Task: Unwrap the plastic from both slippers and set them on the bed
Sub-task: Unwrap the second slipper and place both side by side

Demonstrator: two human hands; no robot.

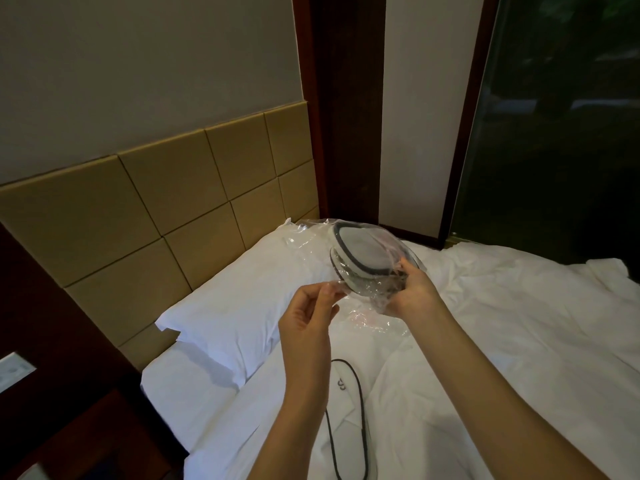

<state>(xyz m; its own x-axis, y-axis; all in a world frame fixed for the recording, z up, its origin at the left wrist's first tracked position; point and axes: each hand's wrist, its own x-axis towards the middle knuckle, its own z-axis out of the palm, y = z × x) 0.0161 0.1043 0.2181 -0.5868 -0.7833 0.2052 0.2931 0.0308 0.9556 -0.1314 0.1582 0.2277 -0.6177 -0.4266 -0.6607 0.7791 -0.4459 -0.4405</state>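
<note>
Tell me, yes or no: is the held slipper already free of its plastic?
No: clear plastic wrap covers the slipper in the right hand, and the left hand pinches its edge.

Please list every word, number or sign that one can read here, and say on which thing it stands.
"S" or "9": one small dark mark on the unwrapped slipper lying on the bed; I cannot tell which.
Wall plate, lower left: faint marks, too blurred to read.
Wrapped slipper and plastic, held by the left hand and right hand: no text visible.
</note>
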